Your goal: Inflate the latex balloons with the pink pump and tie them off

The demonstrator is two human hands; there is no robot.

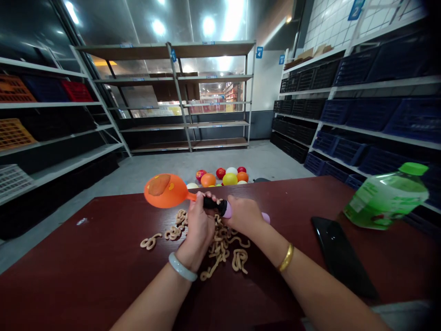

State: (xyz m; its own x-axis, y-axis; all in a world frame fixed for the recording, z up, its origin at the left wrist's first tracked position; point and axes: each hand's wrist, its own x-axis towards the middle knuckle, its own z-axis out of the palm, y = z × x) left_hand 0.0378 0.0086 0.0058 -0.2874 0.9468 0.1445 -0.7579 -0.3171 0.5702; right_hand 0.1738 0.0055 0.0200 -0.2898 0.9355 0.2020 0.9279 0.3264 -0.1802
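An orange balloon (166, 190), partly inflated and with a printed pattern, points left from the tip of a hand-held balloon pump (214, 204). Wrapped around the pump's black section, my left hand (200, 221) is closed, its thumb near the balloon's neck. My right hand (245, 214) grips the lilac part, whose end sticks out past the palm. Beneath both hands, curly beige strands (220, 243) lie heaped on the dark red table (103, 262); I cannot tell what they are.
To the right are a black phone (342, 257) and a green-capped bottle (386, 197). Several colourful balloons (230, 178) lie beyond the table's far edge. Shelving racks (182, 92) stand behind, with crates (365, 115) along the right side. A small clear scrap (81, 221) sits at left.
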